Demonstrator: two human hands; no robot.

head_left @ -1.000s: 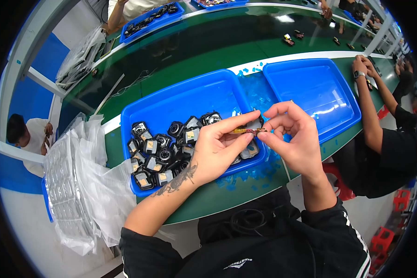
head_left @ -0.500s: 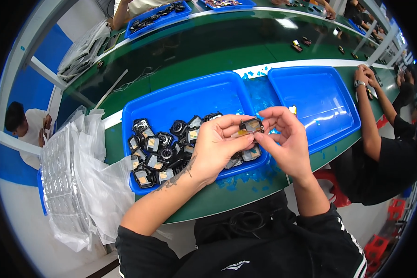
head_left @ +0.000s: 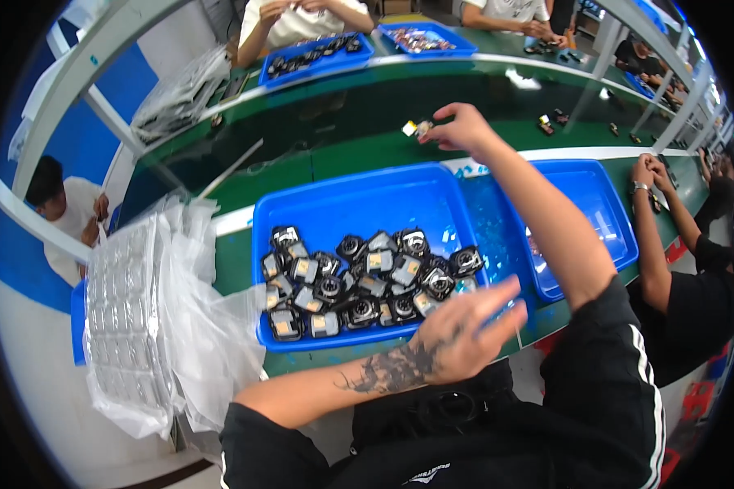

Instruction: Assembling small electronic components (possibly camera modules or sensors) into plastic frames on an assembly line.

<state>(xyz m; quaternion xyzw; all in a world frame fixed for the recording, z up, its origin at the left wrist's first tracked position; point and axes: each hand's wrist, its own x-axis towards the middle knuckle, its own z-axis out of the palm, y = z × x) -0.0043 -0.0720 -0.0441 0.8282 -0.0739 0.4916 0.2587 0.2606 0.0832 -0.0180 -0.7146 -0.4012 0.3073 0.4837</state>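
A small black-and-yellow part (head_left: 417, 128) was pinched in the fingers of the right hand (head_left: 458, 129), which was stretched out at 12 o'clock over the dark belt (head_left: 334, 122) beyond the near trays. The left hand (head_left: 457, 336) was held empty at 6 o'clock, its fingers spread loosely just beyond the near rim of the blue tray (head_left: 342, 208). A heap of similar black parts (head_left: 359, 281) was gathered in that tray's near half. A second blue tray (head_left: 599, 212) was set at 3 o'clock on the green desk (head_left: 236, 261), and clear plastic bags (head_left: 151, 318) were piled at 9 o'clock.
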